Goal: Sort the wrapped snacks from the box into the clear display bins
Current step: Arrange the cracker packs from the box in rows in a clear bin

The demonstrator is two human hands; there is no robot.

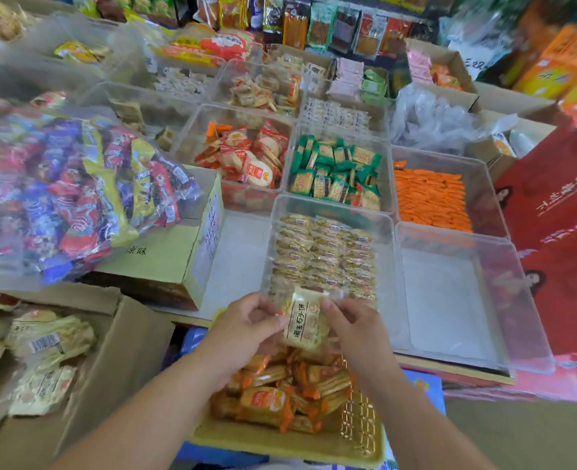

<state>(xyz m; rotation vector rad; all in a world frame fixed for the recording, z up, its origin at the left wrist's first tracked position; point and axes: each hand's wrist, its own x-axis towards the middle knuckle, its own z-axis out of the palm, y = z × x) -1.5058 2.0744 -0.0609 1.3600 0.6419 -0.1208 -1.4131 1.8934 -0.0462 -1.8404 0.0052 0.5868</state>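
Note:
Both hands hold one pale yellow wrapped snack [305, 320] just above the near edge of a clear bin [387, 225] lined with rows of golden wrapped snacks. My left hand [246, 320] pinches the snack's left side. On its right side, my right hand [351, 325] pinches it too. The cardboard box [124, 337] at the lower left holds more of the same pale yellow snacks [47, 340]. An empty clear bin [504, 286] stands to the right of the golden one.
A yellow basket [358, 439] of orange-wrapped snacks sits below my hands. Farther clear bins hold red [246, 157], green [338, 171] and orange [429, 198] packets. A large bag of mixed candy [76, 184] lies on a carton at the left. Red boxes [558, 232] stand at the right.

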